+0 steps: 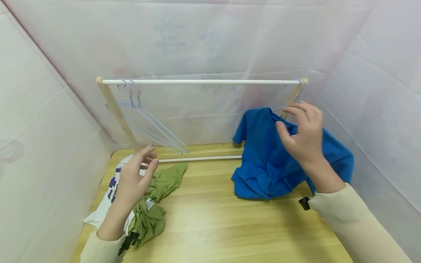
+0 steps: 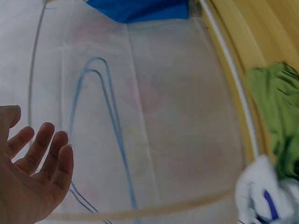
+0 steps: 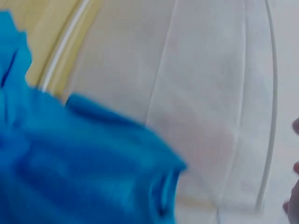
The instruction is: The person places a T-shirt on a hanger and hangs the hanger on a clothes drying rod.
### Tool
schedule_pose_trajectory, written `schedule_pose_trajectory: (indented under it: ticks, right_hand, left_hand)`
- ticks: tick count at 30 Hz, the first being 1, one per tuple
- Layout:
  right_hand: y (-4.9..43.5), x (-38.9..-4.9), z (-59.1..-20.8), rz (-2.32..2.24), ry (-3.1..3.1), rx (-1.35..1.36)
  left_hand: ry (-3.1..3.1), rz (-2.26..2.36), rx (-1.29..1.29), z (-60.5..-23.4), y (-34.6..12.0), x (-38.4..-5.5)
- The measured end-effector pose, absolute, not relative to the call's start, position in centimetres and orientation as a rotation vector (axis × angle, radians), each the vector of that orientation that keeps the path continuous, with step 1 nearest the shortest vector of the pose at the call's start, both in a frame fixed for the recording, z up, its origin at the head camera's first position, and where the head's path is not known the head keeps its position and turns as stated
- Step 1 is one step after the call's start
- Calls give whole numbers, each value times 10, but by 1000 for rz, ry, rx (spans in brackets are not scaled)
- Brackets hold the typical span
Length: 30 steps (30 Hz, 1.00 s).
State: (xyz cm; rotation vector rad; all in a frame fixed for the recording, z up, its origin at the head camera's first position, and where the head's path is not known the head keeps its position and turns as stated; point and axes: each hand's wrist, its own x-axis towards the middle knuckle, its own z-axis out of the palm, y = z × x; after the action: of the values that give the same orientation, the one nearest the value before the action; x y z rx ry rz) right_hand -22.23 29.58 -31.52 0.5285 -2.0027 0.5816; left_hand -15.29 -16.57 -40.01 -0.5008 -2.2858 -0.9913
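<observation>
A blue shirt (image 1: 263,153) hangs on a hanger at the right end of the white rail (image 1: 197,82). My right hand (image 1: 304,135) is in front of its collar with fingers loosely bent, holding nothing; whether it touches the cloth I cannot tell. Two light blue wire hangers (image 1: 161,129) hang bare near the rail's left end. Below them my left hand (image 1: 135,179) is raised over the clothes, its fingers loosely bent and its palm bare in the left wrist view. A crumpled green garment (image 1: 149,215) and a white garment with purple patches (image 1: 113,186) lie beneath it.
The rack has wooden side posts (image 1: 118,113) and a white lower bar (image 1: 200,158). It stands on a wood-grain table (image 1: 204,219). Pale cloth walls (image 1: 213,40) enclose the back and both sides.
</observation>
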Motion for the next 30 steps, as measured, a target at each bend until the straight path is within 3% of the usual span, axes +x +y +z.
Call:
schedule_pose_trajectory:
  ticks: [5, 15, 22, 30]
  right_hand:
    - [244, -238, -323, 682, -2084, 725]
    - [171, -264, -355, 974, -2639, 872]
    - [137, -274, -367, 1385, -2859, 854]
    - [119, -276, -384, 1603, -2879, 881]
  left_hand:
    - [-2415, -953, -307, -426, -191, -147]
    - [-2785, -847, -112, -470, -216, -151]
    - [-3030, -696, 85, -510, -232, -159]
    - [-3103, -731, 283, -537, -241, -145]
